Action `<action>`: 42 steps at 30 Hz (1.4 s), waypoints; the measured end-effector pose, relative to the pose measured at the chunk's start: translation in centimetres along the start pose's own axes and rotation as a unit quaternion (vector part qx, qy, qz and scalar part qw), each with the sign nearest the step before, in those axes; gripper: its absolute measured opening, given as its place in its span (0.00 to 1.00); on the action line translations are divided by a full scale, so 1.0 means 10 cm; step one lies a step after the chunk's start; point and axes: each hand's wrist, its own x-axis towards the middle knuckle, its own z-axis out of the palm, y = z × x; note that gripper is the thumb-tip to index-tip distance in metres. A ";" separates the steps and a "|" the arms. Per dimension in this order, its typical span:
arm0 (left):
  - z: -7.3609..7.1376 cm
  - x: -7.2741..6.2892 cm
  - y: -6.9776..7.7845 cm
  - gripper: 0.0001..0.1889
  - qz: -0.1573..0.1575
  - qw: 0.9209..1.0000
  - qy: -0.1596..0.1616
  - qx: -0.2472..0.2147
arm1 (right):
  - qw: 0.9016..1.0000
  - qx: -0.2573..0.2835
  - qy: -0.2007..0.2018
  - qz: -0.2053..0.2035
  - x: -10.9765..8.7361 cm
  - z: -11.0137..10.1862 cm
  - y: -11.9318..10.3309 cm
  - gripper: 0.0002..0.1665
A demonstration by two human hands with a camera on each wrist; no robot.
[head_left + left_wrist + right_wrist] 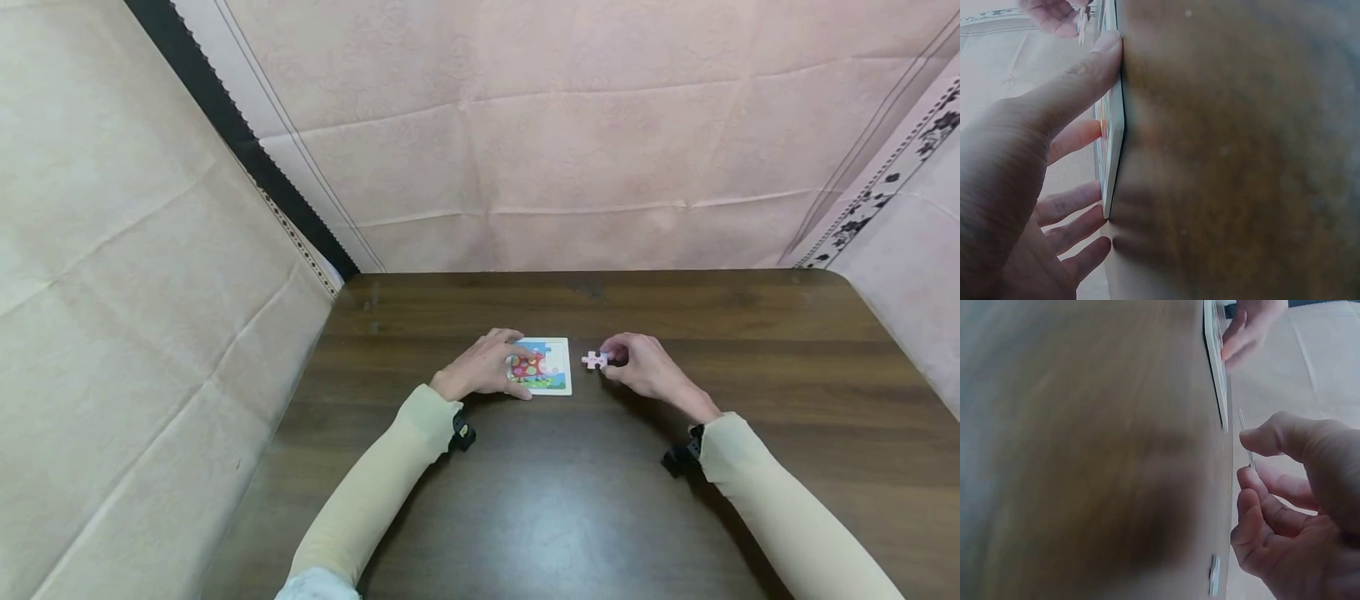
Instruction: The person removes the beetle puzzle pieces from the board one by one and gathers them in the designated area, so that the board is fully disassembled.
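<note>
A small square picture puzzle tray [561, 357] lies flat on the table, its pale border around a red, blue and green picture. My left hand [491, 364] rests at its left side, with the thumb along the near edge. In the left wrist view one finger [1079, 139] touches the picture side, while other fingers spread past the tray's corner. Just right of the tray, my right hand [647, 365] pinches a pale pink jigsaw piece [594, 360] between thumb and fingertips. The right wrist view shows that piece [1251, 460] edge-on, above the tabletop.
The brown wooden table [562, 517] carries the tray. A small flat light-coloured thing [1214, 575] lies on the table near the right hand in the right wrist view. Pale cloth [600, 150] hangs behind the table's far edge, and more cloth [150, 250] hangs at the left.
</note>
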 end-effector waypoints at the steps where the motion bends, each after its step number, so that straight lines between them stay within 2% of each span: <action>1: 0.00 0.00 0.00 0.39 -0.001 1.000 0.000 -0.002 | 1.000 0.000 0.002 0.000 -0.01 -0.02 0.02 0.16; 13: 0.01 0.00 -0.01 0.39 0.001 1.000 0.005 -0.003 | 1.000 -0.019 0.017 -0.001 -0.18 -0.20 0.22 0.13; 23: 0.00 0.00 0.00 0.37 -0.001 1.000 0.003 -0.014 | 0.999 -0.033 0.005 0.015 -0.30 -0.30 0.38 0.17; 33: 0.01 0.01 -0.01 0.38 0.001 1.000 0.006 -0.006 | 0.999 -0.030 -0.009 0.036 -0.35 -0.37 0.46 0.20; 42: 0.01 0.01 0.00 0.38 0.001 1.000 0.007 -0.002 | 0.999 -0.027 -0.007 0.030 -0.36 -0.37 0.50 0.18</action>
